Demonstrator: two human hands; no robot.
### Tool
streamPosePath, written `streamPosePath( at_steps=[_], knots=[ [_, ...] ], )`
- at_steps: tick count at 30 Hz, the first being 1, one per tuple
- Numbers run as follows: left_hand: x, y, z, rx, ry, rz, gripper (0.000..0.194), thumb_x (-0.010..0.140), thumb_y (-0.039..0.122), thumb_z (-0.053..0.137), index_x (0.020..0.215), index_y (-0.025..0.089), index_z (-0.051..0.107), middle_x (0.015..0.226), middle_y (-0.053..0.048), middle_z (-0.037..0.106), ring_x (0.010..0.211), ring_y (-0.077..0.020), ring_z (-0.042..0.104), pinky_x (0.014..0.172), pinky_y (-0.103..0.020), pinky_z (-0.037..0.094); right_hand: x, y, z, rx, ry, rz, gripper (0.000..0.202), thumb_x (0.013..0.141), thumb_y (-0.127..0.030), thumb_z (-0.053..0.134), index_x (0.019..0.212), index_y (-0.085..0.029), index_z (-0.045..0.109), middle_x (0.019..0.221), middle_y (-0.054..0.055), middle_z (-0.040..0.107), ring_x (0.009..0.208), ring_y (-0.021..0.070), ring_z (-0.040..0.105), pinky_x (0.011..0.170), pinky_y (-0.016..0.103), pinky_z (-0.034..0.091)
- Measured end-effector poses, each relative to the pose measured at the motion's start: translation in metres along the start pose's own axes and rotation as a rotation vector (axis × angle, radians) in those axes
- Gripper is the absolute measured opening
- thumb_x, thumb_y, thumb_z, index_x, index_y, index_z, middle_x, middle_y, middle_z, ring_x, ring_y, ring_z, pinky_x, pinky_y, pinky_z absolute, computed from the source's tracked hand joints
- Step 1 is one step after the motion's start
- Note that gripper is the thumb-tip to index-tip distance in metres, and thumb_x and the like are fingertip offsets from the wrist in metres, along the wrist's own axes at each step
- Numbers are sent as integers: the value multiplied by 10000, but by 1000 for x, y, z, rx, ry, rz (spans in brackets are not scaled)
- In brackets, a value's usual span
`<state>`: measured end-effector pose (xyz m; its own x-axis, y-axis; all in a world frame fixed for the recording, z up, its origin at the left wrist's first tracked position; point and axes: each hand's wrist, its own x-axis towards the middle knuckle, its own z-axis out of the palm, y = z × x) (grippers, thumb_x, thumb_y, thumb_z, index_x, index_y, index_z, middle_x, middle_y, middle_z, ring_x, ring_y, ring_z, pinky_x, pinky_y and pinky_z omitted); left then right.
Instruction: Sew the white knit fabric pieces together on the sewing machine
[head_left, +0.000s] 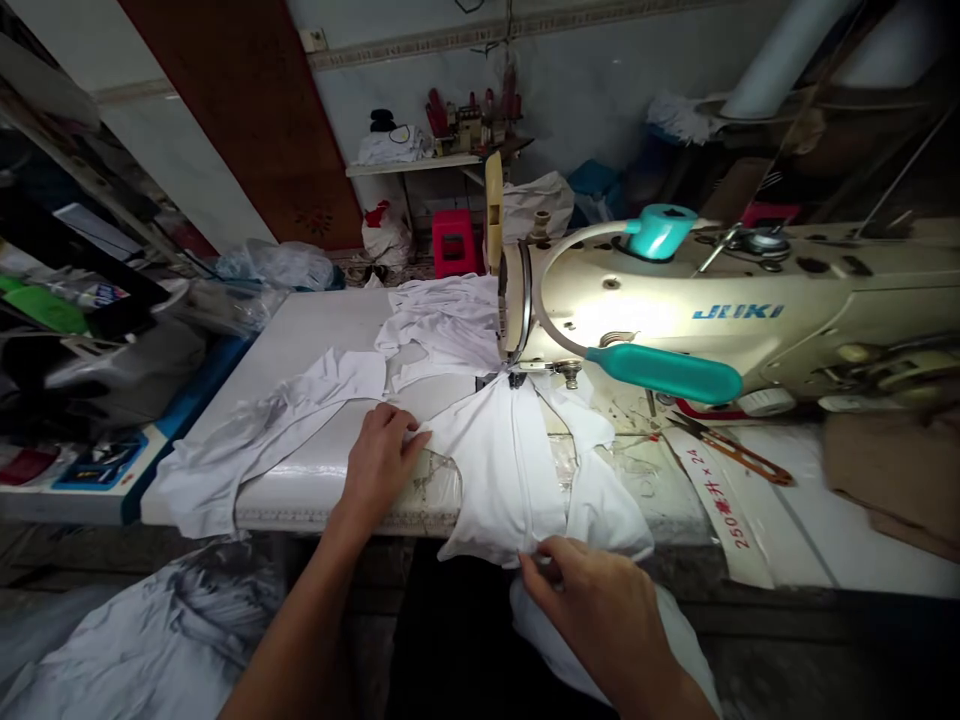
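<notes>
A white cloth piece [502,460] runs from under the presser foot of the sewing machine [675,310] down over the table's front edge. My left hand [382,455] is closed at the cloth's upper left edge, thumb and fingers pinching it. Lower down, my right hand [592,600] pinches the same cloth at its front edge, by a seam. A second white flap [607,500] hangs to the right of it. Behind the needle, more white fabric [450,320] lies bunched. Another white piece [277,430] rests on the table's left part.
Orange thread snips [739,450] lie right of the machine bed, near brown fabric [900,470]. A teal lamp [664,373] on a bent neck hangs before the machine. A pile of white cloth [157,640] sits low at left; a red stool [452,243] stands behind.
</notes>
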<state>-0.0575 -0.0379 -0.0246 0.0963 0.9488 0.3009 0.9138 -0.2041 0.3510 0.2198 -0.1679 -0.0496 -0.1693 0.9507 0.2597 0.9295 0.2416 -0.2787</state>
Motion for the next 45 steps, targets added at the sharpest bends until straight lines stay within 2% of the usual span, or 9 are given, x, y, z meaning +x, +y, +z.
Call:
streamPosePath(
  at_steps=[6, 13, 16, 21, 26, 29, 32, 36, 45],
  knots=[
    [0, -9, -7, -201, 76, 23, 164, 953, 367, 639, 887, 217, 635, 946, -31, 625, 839, -191, 619, 713, -312, 506, -5, -4, 9, 48, -46, 84, 191, 928, -205, 607, 764, -225, 704, 675, -4, 736, 550, 182, 685, 534, 309, 268],
    [-3, -8, -24, -557, 204, -148, 214, 892, 407, 734, 949, 227, 636, 938, 5, 657, 716, -136, 600, 598, -254, 473, -6, -2, -17, 771, -223, 255, 181, 927, -279, 615, 822, -205, 742, 687, 9, 723, 576, 147, 661, 573, 242, 447],
    [-2, -9, -18, -402, 332, -167, 188, 920, 397, 696, 978, 230, 629, 941, -4, 655, 727, -154, 604, 617, -275, 488, -7, 0, -18, 1124, -383, 466, 236, 922, -387, 660, 817, -184, 717, 666, 9, 704, 498, 128, 620, 481, 218, 445],
    [3, 20, 5, 5, 188, 191, 208, 983, 269, 567, 1168, 207, 641, 1263, -115, 684, 1242, -334, 599, 1041, -513, 497, -12, 2, 6, 1233, -442, 570, 306, 903, -448, 689, 824, -154, 714, 686, 29, 711, 473, 108, 591, 433, 194, 405],
    [15, 76, 28, 59, -34, 434, 221, 1053, 182, 436, 1125, 185, 644, 1527, -100, 578, 1516, -316, 402, 1243, -550, 341, -14, 8, 7, 997, -371, 372, 310, 973, -406, 634, 781, -182, 731, 654, 8, 687, 522, 129, 616, 487, 225, 431],
    [26, 97, 42, 44, -119, 459, 216, 1046, 173, 449, 983, 184, 655, 1456, -95, 641, 1497, -311, 441, 1252, -532, 355, -6, 19, -9, 757, -148, 103, 223, 995, -310, 629, 824, -208, 729, 684, 1, 687, 602, 143, 636, 579, 261, 461],
    [26, 108, 51, 39, -128, 457, 159, 1005, 137, 511, 983, 173, 665, 1376, -114, 690, 1459, -321, 493, 1240, -538, 385, 13, 37, -25, 586, 50, -148, 146, 996, -200, 611, 1083, -220, 727, 967, 58, 747, 857, 196, 702, 758, 321, 539],
    [-6, 116, 51, 41, -126, 496, 159, 982, 98, 535, 1068, 133, 664, 1347, -156, 696, 1366, -305, 593, 1185, -479, 477, 39, 62, -31, 420, 17, -366, 291, 974, -129, 601, 1241, -220, 670, 1294, 109, 691, 1191, 269, 640, 964, 434, 533],
    [-93, 123, 40, 97, -50, 647, 315, 1027, 65, 457, 1298, 88, 616, 1468, -178, 623, 1451, -337, 514, 1146, -522, 533, 44, 80, -22, 439, -21, -438, 227, 997, -153, 586, 1196, -215, 677, 1259, 107, 706, 1204, 255, 635, 992, 443, 530]
  ],
)
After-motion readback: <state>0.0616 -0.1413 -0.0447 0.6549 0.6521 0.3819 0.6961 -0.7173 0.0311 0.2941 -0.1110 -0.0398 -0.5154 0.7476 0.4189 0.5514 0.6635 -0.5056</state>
